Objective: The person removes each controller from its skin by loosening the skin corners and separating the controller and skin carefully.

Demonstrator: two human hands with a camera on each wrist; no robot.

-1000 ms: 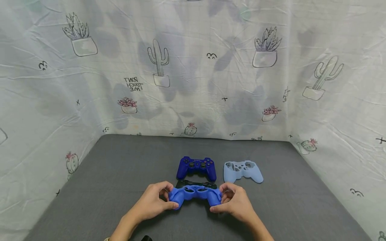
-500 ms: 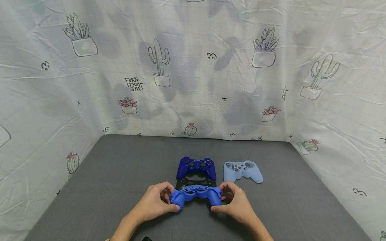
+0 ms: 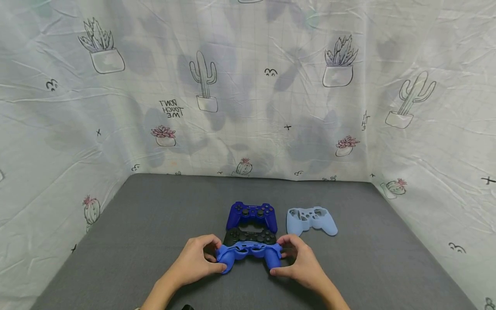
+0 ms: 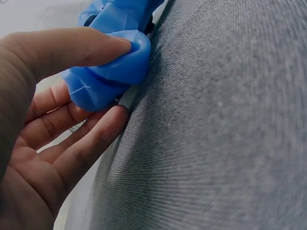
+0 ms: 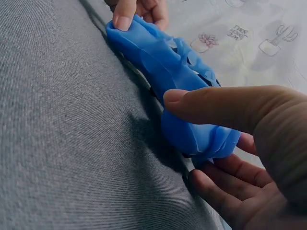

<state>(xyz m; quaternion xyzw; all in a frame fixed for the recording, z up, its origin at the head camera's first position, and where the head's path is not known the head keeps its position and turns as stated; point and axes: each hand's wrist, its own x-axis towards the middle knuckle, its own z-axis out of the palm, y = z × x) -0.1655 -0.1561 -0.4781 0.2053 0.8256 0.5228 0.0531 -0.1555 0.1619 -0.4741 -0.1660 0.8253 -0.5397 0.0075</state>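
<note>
A bright blue silicone controller cover (image 3: 227, 257) is stretched between my two hands close over the table. My left hand (image 3: 195, 260) pinches its left grip, the thumb pressing a dent into the soft end of the cover (image 4: 132, 62) in the left wrist view. My right hand (image 3: 300, 260) holds the other grip, thumb on the near side and fingers behind. In the right wrist view the cover (image 5: 158, 62) looks limp and wrinkled. Just behind it the upper part of a black game controller (image 3: 249, 236) shows, its lower part hidden by the cover.
A dark blue game controller (image 3: 252, 211) lies right behind the black one. To its right is a light blue silicone cover (image 3: 310, 219). All sit on a grey cloth-covered table (image 3: 155, 215), walled by a printed white curtain (image 3: 248, 94).
Both hands have drawn the blue cover slightly toward me and tilted it, so more of the black controller's face shows. The dark blue controller and light blue cover have stayed put.
</note>
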